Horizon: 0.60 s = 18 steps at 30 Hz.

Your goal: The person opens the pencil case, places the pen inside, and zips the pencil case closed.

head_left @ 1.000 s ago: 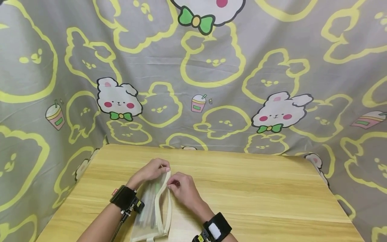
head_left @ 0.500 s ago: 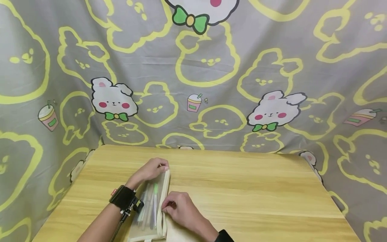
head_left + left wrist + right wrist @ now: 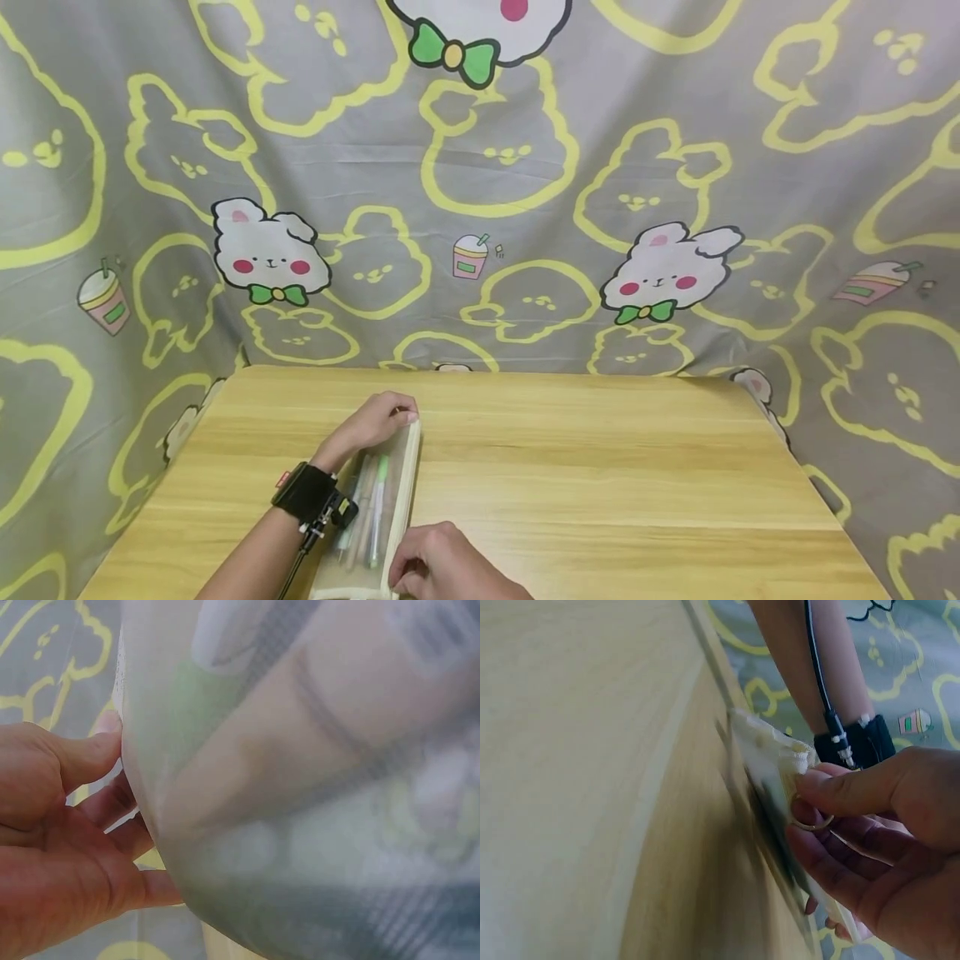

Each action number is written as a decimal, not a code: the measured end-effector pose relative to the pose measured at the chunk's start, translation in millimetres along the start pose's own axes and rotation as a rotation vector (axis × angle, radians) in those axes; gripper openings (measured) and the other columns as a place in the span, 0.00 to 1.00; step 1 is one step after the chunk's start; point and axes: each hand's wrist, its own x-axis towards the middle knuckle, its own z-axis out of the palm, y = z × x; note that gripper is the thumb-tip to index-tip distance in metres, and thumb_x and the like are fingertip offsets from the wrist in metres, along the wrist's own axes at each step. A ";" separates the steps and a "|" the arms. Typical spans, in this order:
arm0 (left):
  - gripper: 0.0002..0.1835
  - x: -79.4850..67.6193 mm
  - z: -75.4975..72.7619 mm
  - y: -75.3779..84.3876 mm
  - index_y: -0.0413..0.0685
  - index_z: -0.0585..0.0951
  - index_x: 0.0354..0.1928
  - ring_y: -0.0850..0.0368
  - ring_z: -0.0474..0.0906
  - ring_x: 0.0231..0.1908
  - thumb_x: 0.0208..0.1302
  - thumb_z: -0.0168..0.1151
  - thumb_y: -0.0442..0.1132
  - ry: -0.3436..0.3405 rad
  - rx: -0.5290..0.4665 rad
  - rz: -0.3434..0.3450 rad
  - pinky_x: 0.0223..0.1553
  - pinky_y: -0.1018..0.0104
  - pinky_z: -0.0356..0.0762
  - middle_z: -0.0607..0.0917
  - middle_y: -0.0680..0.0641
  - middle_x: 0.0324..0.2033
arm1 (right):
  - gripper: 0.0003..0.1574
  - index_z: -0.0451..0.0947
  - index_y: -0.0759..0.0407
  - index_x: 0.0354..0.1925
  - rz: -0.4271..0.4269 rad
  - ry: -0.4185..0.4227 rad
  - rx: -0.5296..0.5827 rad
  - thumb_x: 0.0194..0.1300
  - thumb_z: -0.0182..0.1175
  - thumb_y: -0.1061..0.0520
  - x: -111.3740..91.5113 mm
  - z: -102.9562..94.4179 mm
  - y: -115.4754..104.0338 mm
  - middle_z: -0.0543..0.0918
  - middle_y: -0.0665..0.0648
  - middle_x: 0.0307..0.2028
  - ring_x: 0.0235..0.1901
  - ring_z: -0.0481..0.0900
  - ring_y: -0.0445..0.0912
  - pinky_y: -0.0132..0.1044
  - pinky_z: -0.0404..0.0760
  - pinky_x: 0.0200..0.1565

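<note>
A see-through mesh pencil pouch (image 3: pixel 393 492) with cream edging stands tilted on the table, several pens (image 3: pixel 375 508) showing through its side. Its cream zipper (image 3: pixel 406 479) runs along the top and looks closed over most of its length. At the far top corner, my left hand (image 3: pixel 378 418) pinches the pouch between thumb and fingers. My right hand (image 3: pixel 442 562) is at the near end, thumb and fingers pinching the zipper pull, a pale ring (image 3: pixel 815 825) in the right wrist view. In the left wrist view, the mesh (image 3: pixel 315 787) fills most of the picture beside my left hand (image 3: pixel 67 817).
The wood-grain table (image 3: pixel 615 483) stretches right of the pouch. A grey curtain (image 3: pixel 360 158) with yellow outlines and rabbit faces hangs behind and at both sides. A black wrist strap with a camera (image 3: pixel 311 493) sits on my left forearm, close to the pouch.
My right hand has slid toward me along the pouch's top, from near the far end to the near end. The gaping zipper has closed behind it. My left hand keeps holding the far corner.
</note>
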 end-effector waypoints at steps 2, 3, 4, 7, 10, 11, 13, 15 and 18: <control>0.12 -0.9 -0.3 -0.2 0.43 0.80 0.27 0.57 0.70 0.27 0.70 0.55 0.29 -0.001 -0.015 -0.003 0.34 0.60 0.75 0.79 0.49 0.24 | 0.10 0.86 0.55 0.28 0.021 -0.028 -0.006 0.61 0.64 0.68 -1.1 0.1 -3.4 0.83 0.42 0.28 0.26 0.75 0.25 0.14 0.77 0.28; 0.12 -1.1 -0.2 -0.8 0.43 0.80 0.27 0.58 0.70 0.27 0.71 0.55 0.29 -0.002 -0.018 0.000 0.34 0.60 0.74 0.79 0.49 0.24 | 0.11 0.86 0.55 0.28 0.033 -0.039 -0.005 0.60 0.64 0.70 -1.4 -0.1 -4.5 0.83 0.41 0.28 0.26 0.75 0.25 0.14 0.77 0.29; 0.12 -1.1 -0.3 -1.0 0.43 0.80 0.27 0.58 0.70 0.27 0.71 0.55 0.29 -0.004 -0.022 0.000 0.34 0.61 0.74 0.78 0.49 0.24 | 0.11 0.86 0.56 0.29 0.042 -0.049 -0.005 0.59 0.63 0.70 -1.5 -0.6 -5.4 0.83 0.41 0.28 0.25 0.75 0.25 0.14 0.77 0.28; 0.12 -0.1 -0.4 -1.9 0.44 0.80 0.27 0.58 0.69 0.26 0.71 0.55 0.30 -0.003 -0.026 -0.002 0.33 0.61 0.73 0.78 0.49 0.24 | 0.12 0.87 0.56 0.30 0.058 -0.077 -0.010 0.60 0.63 0.71 -1.4 -2.9 -6.2 0.83 0.41 0.28 0.26 0.75 0.25 0.15 0.77 0.28; 0.12 0.5 -0.1 -2.5 0.43 0.80 0.27 0.57 0.69 0.26 0.71 0.55 0.30 0.001 -0.026 -0.010 0.32 0.62 0.72 0.77 0.49 0.23 | 0.12 0.87 0.56 0.31 0.060 -0.097 0.003 0.60 0.62 0.71 -2.0 -4.7 -5.0 0.84 0.42 0.29 0.26 0.76 0.25 0.15 0.78 0.29; 0.12 0.7 0.2 -2.8 0.43 0.80 0.27 0.57 0.68 0.26 0.71 0.55 0.30 0.002 -0.024 -0.012 0.32 0.62 0.72 0.77 0.49 0.23 | 0.12 0.86 0.56 0.31 0.060 -0.101 0.008 0.61 0.62 0.71 -2.2 -4.9 -4.2 0.84 0.42 0.29 0.27 0.76 0.25 0.15 0.78 0.29; 0.12 1.1 0.9 -3.4 0.43 0.81 0.27 0.57 0.70 0.26 0.70 0.56 0.30 0.006 -0.027 -0.021 0.33 0.61 0.73 0.79 0.49 0.24 | 0.12 0.86 0.56 0.31 0.066 -0.096 0.021 0.61 0.62 0.71 -3.0 -5.0 -1.6 0.83 0.42 0.29 0.27 0.76 0.26 0.15 0.78 0.29; 0.11 1.4 1.3 -4.6 0.42 0.81 0.28 0.57 0.71 0.28 0.70 0.56 0.30 0.006 -0.032 -0.027 0.34 0.59 0.75 0.80 0.48 0.25 | 0.12 0.86 0.56 0.31 0.068 -0.082 0.021 0.62 0.62 0.70 -3.5 -4.2 1.9 0.83 0.42 0.28 0.26 0.75 0.26 0.16 0.78 0.28; 0.10 1.5 1.5 -7.6 0.42 0.83 0.31 0.55 0.76 0.32 0.70 0.56 0.30 0.011 -0.030 -0.025 0.38 0.55 0.78 0.83 0.48 0.29 | 0.10 0.86 0.56 0.30 0.069 -0.066 0.012 0.64 0.62 0.68 -3.0 -2.1 7.9 0.82 0.43 0.27 0.24 0.73 0.27 0.16 0.78 0.27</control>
